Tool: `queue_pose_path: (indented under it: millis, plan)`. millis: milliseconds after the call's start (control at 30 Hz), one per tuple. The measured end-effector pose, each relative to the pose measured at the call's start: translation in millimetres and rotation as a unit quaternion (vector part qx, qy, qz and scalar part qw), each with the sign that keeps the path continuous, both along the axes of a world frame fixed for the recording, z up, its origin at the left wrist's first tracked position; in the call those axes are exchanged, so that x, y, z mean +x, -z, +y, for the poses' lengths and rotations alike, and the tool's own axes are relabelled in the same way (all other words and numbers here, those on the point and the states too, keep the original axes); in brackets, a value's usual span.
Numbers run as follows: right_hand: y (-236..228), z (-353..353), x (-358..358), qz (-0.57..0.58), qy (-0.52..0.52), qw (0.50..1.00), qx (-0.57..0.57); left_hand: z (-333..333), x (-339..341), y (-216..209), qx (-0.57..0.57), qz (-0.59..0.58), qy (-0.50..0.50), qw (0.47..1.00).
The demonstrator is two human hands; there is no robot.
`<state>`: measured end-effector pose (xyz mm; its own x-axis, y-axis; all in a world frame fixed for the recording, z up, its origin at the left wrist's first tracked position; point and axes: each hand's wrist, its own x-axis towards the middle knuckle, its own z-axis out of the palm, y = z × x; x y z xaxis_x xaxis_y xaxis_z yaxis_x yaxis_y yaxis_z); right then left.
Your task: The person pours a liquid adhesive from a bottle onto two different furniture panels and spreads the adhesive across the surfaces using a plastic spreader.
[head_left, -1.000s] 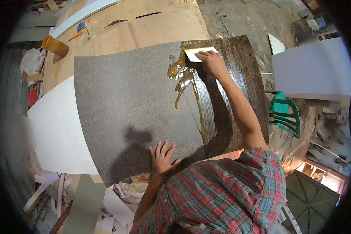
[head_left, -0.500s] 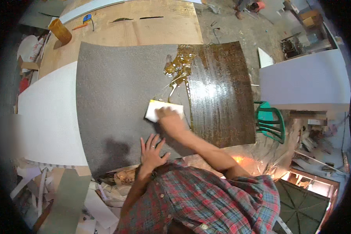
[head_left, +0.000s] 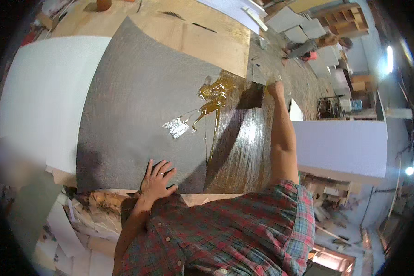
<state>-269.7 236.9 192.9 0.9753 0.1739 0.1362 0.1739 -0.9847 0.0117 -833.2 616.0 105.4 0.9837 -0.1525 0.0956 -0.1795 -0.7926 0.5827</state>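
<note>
My left hand (head_left: pixel 157 183), wearing a ring, lies flat with fingers spread on the near edge of a large dark grey sheet (head_left: pixel 138 101). Stretched out to the sheet's far right corner, my right hand (head_left: pixel 276 88) is closed on a flat white spreader, which hardly shows beside the fingers. A dark patch lies on the sheet just left of that hand. Thick amber liquid (head_left: pixel 214 94) pools toward the sheet's far side, with thin trails running nearer. Left of the trails is a shiny smear (head_left: pixel 176 127). The right part of the sheet has a wet, streaked brown coat (head_left: pixel 244 152).
A white panel (head_left: pixel 46 87) lies left of the sheet, a plywood board (head_left: pixel 211 46) beyond it. On the plywood are a thin dark strip (head_left: pixel 204 27) and an amber container (head_left: pixel 104 4). A pale panel (head_left: pixel 340 147) stands at the right. Another person (head_left: pixel 315 46) is far off.
My right hand has swept from the sheet's middle to its far right corner. A shiny smear now shows near where it was. The view has turned; my left hand stays on the near edge.
</note>
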Motion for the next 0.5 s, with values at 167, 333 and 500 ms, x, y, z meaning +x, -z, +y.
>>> queue_pose_path:
  millis: [167, 333, 500]
  plan:
    - [52, 7, 3, 0.1, 0.057, 0.993, -0.037, 3, -1, 5, 0.012, 0.009, 0.021, 1.0]
    - [53, 57, -6, 0.086, -0.023, 0.996, -0.032, 3, -1, 8, 0.029, -0.01, 0.021, 0.999]
    - [67, 117, 11, 0.117, -0.126, 0.97, -0.172, 3, -2, 5, 0.017, 0.015, 0.017, 1.0]
